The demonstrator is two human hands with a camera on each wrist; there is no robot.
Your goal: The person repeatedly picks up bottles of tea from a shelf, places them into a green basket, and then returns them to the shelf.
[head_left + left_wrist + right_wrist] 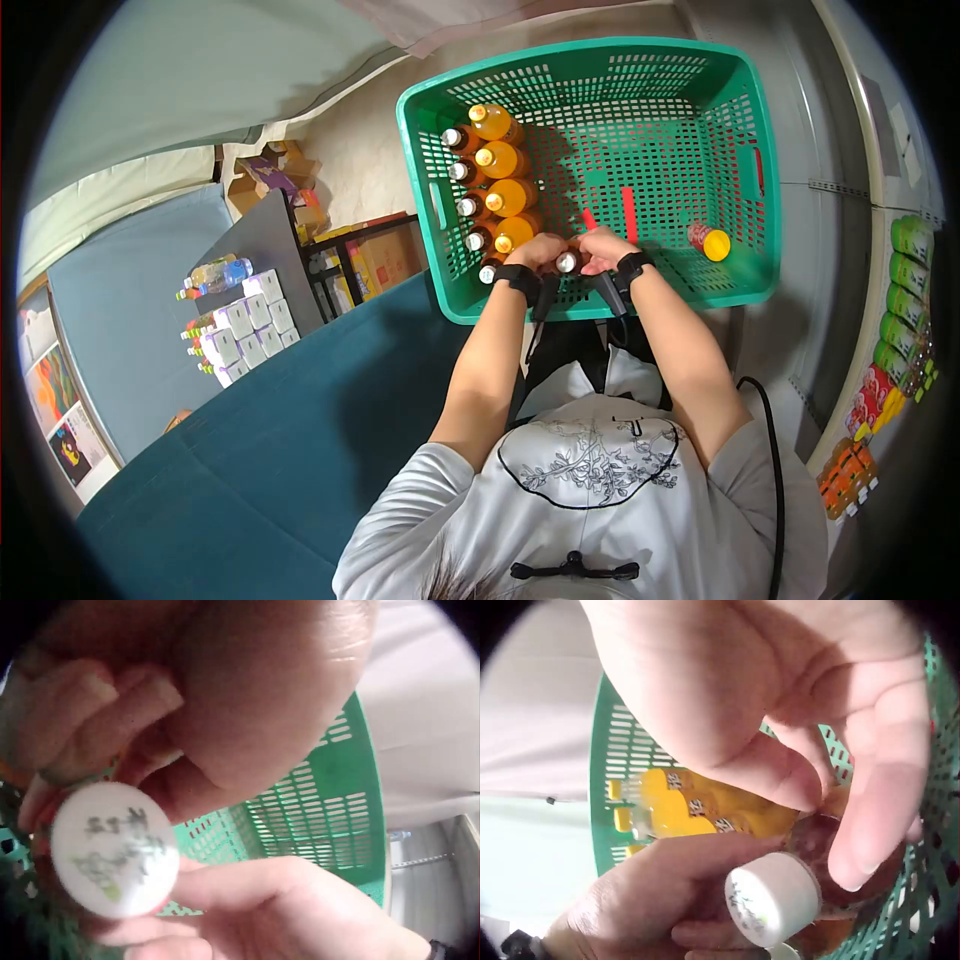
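Between both hands, near the front wall of a green plastic basket (590,44), stands a brown drink bottle with a white cap (567,262). My left hand (543,250) grips it from the left, with curled fingers beside the cap in the left wrist view. From the other side my right hand (607,248) holds the same bottle, thumb and fingers around its body (814,844) in the right wrist view. Left of the hands, orange drink bottles (510,197) stand in a row, beside a row of dark bottles with white caps (470,205).
A small container with a yellow lid (715,245) lies at the basket's right. Red strips (629,213) show on its floor. To the left is a dark teal tabletop (250,430), with white packs (235,320) on a surface beyond. Green packages (908,285) line the far right.
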